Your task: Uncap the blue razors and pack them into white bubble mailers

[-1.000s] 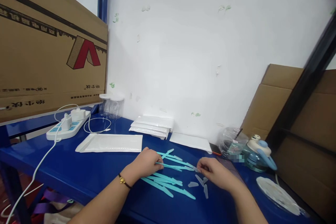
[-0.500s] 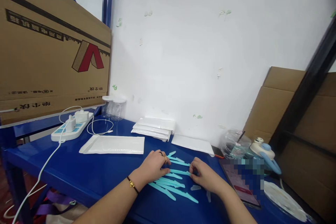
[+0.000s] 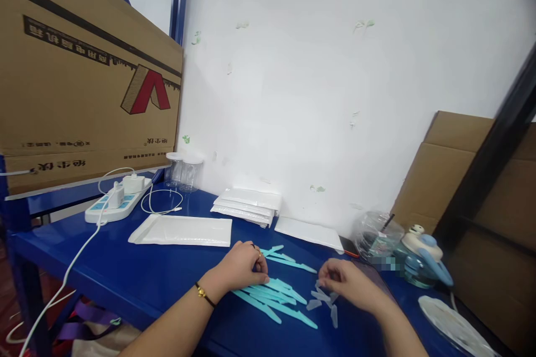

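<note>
Slim teal eyebrow razors point(image 3: 288, 309) lie in a loose fanned pile on the blue table point(image 3: 167, 273). A smaller group of teal razors point(image 3: 293, 264) rests just behind, partly under my left fingers. My left hand point(image 3: 245, 265) is at the left ends of both groups, fingers curled in and thumb low by the front pile; what they pinch, if anything, is hidden. To the right, my right hand point(image 3: 345, 281) hovers over several small clear plastic caps point(image 3: 322, 297) with its thumb and fingers drawn together. Whether a cap is between them cannot be made out.
A white padded envelope point(image 3: 184, 231) lies at left, a stack of them point(image 3: 247, 203) and another single one point(image 3: 310, 231) by the wall. A power strip point(image 3: 119, 201), clear jars point(image 3: 184, 173), a bagged cup point(image 3: 377, 234), a lidded bottle point(image 3: 422, 256) and a white plate point(image 3: 456, 323) stand around.
My right hand has moved right, away from the razors to the clear caps, where more caps now show. The razor between my hands now lies in the front pile.
</note>
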A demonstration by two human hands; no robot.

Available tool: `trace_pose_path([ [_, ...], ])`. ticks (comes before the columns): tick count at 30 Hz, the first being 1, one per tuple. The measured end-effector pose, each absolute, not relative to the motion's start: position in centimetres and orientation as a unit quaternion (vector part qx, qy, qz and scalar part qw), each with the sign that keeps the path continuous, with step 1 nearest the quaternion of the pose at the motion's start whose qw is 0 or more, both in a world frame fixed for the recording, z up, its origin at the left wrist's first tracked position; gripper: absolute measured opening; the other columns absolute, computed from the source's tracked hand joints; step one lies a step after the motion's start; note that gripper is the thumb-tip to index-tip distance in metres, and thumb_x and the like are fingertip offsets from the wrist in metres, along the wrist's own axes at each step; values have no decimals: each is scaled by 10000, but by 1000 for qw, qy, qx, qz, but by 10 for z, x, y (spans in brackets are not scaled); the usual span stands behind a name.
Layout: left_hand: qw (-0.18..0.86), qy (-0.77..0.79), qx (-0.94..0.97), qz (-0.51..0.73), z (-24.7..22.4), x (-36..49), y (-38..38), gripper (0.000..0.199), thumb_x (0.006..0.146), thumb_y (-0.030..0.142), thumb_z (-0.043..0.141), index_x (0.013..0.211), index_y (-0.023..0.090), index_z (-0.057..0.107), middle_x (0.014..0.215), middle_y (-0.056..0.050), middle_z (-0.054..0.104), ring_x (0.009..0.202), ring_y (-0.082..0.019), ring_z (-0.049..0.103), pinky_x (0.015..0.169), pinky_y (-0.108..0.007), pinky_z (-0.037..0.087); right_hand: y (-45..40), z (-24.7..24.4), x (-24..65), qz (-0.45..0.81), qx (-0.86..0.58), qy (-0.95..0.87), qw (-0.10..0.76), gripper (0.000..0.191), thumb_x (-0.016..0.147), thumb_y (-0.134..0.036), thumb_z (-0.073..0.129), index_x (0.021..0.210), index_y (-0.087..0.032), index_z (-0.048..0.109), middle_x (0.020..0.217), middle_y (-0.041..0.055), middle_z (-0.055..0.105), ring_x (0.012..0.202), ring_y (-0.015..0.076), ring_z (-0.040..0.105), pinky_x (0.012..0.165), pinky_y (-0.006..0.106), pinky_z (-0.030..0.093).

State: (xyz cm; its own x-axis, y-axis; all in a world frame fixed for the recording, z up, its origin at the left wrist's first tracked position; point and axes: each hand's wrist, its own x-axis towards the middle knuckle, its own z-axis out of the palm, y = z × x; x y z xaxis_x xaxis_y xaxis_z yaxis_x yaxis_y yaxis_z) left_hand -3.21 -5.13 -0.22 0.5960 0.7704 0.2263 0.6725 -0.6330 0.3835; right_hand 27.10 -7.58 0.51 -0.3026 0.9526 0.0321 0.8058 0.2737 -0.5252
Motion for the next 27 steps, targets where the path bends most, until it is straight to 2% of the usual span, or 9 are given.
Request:
trace_pose_path([
  [3, 118, 440, 867, 200, -4, -31, -49, 169, 788, 367, 555, 772, 249, 675, 789, 10, 653, 855, -180, 543, 767, -292, 336, -65, -4, 263, 122, -572, -779, 225, 157, 812, -276, 495, 850, -191, 621, 840, 30, 601, 770, 164, 568, 696, 256, 425],
  [5, 97, 456, 863, 197, -5, -30, -47, 154, 791, 316, 537, 764, 241, 668, 782, 0, 650, 846, -183, 543, 748, -295, 343, -57, -12, 256, 103, -580, -776, 223, 133, 795, -267, 514, 851, -194, 610, 884, 35, 574, 812, 169, 568, 739, 263, 429],
  [9, 59, 478, 858, 179, -10, -32, -41, 125, 770, 237, 536, 768, 243, 661, 775, -5, 647, 847, -195, 542, 733, -306, 355, -50, -23, 255, 129, -593, -771, 194, 60, 760, -220, 534, 743, -182, 578, 807, 22, 555, 726, 151, 546, 653, 249, 425],
  [14, 28, 507, 840, 192, -13, -38, -35, 254, 817, 143, 441, 828, 251, 671, 877, -34, 645, 893, -207, 530, 757, -331, 355, -57, -19, 269, 195, -576, -769, 199, 28, 752, -195, 541, 731, -177, 545, 679, -12, 555, 612, 123, 499, 543, 221, 375],
  [16, 30, 510, 829, 226, -9, -37, -37, 279, 874, 194, 392, 914, 255, 661, 932, -39, 638, 917, -206, 523, 767, -331, 353, -61, -13, 266, 210, -557, -774, 216, 51, 772, -216, 535, 736, -180, 538, 652, -27, 539, 592, 113, 477, 536, 217, 361],
  [19, 56, 456, 847, 268, -3, -33, -45, 271, 903, 386, 409, 1028, 278, 623, 950, -12, 637, 932, -199, 518, 777, -314, 347, -69, -3, 247, 228, -527, -780, 246, 100, 811, -273, 518, 753, -193, 533, 611, -51, 484, 565, 102, 440, 521, 209, 335],
  [22, 79, 392, 884, 242, -1, -28, -51, 254, 846, 465, 510, 922, 271, 654, 862, 14, 657, 891, -190, 529, 769, -299, 329, -75, 4, 227, 232, -508, -781, 279, 126, 821, -307, 519, 757, -200, 540, 622, -53, 472, 574, 100, 437, 526, 205, 333],
  [25, 89, 395, 887, 221, -3, -28, -49, 235, 852, 402, 521, 766, 236, 665, 825, 15, 674, 873, -182, 542, 764, -297, 315, -78, 7, 225, 248, -502, -776, 289, 152, 812, -333, 536, 746, -196, 542, 627, -49, 479, 573, 98, 441, 526, 203, 342],
  [27, 93, 415, 879, 215, -3, -33, -47, 229, 844, 388, 529, 747, 237, 671, 823, 14, 678, 877, -183, 548, 760, -295, 316, -77, 6, 235, 267, -508, -770, 280, 163, 798, -335, 554, 735, -185, 540, 621, -46, 486, 563, 94, 439, 518, 202, 344],
])
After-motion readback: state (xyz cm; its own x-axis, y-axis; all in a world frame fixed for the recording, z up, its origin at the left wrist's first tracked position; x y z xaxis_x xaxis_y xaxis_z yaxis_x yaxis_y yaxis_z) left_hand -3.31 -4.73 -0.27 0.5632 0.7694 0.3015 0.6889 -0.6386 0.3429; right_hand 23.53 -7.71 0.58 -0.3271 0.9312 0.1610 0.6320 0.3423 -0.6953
